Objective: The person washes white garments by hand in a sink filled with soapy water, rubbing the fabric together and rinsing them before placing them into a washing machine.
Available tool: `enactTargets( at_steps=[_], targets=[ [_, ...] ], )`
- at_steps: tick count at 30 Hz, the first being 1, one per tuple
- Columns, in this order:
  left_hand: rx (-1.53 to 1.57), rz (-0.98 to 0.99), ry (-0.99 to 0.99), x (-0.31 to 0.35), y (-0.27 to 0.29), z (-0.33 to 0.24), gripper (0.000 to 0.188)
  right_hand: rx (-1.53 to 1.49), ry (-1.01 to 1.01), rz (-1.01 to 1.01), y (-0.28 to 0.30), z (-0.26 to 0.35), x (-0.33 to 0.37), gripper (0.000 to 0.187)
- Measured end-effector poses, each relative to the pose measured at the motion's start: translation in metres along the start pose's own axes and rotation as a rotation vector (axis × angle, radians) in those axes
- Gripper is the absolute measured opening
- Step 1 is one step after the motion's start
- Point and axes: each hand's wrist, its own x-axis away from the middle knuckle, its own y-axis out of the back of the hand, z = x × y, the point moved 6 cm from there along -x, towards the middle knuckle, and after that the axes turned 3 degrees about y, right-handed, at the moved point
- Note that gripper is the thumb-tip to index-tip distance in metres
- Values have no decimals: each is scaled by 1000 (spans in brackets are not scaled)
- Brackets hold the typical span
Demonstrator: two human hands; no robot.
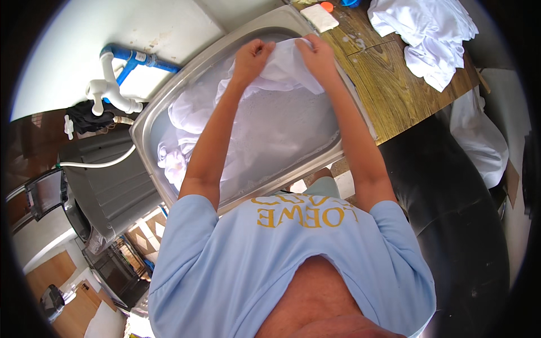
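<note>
A steel sink (pixel 270 22) in front of me holds cloudy, sudsy water (pixel 298 132). Near its far end, a wet white cloth (pixel 286 63) is stretched between my two hands and trails into the water. My left hand (pixel 252 61) has its fingers curled round one part of the cloth. My right hand (pixel 316 58) pinches the cloth a short way to the right, close to the sink's right rim. More white fabric (pixel 189 110) lies bunched in the water along the left side, partly behind my left forearm. The cloth's kind does not show.
On the right, a wood-patterned counter (pixel 389 84) bears a heap of white cloth (pixel 428 39), a pale flat block (pixel 319 18) and an orange cap (pixel 327 7). A white tap (pixel 107 90) on blue pipes sticks out at left, above a grey plastic lid (pixel 112 180). A black padded surface (pixel 445 208) stands at right.
</note>
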Motion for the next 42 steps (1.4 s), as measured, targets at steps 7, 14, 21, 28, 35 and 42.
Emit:
enactTargets(
  at_steps=[7,14,21,28,35,42],
  targets=[
    [-457,-219,-121,22,-12,15,19,615,-46,159,-51,-51,6,20],
    [-648,-220,-4,28,-19,51,23,600,-184,259,-66,-80,1,15],
    [326,-216,317,21,17,70,33,-1316,-759,290,-89,-68,-7,21],
    [30,-365,-406,29,-32,-66,14,-1310,-691,251,-85,-50,19,33],
    [-236,-365,-136,1,-13,-22,15,-1180,-988,12,-98,-37,27,39],
    [-419,-367,-398,5,-72,-61,13,-1969,-208,689,-102,-84,-9,30]
  ],
)
